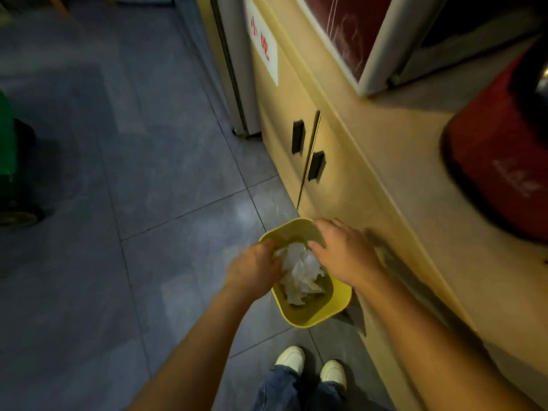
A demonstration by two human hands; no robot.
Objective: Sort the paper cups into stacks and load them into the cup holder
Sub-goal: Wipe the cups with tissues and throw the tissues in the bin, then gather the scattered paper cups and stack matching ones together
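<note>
A small yellow bin (pixel 314 317) stands on the grey tiled floor beside a cream cabinet. Crumpled white paper or plastic (pixel 301 272) fills its inside. My left hand (pixel 253 269) reaches over the bin's left rim with its fingers down in the white material. My right hand (pixel 344 250) hovers over the right rim, fingers spread and touching the top of the white material. No paper cups or cup holder appear in view. Whether either hand grips the white material is hidden.
The cream cabinet (pixel 350 185) with two black handles (pixel 297 137) runs along the right. A red object (pixel 501 173) sits on its countertop. A green bin (pixel 7 161) stands at the far left. My white shoes (pixel 311 366) stand just behind the yellow bin.
</note>
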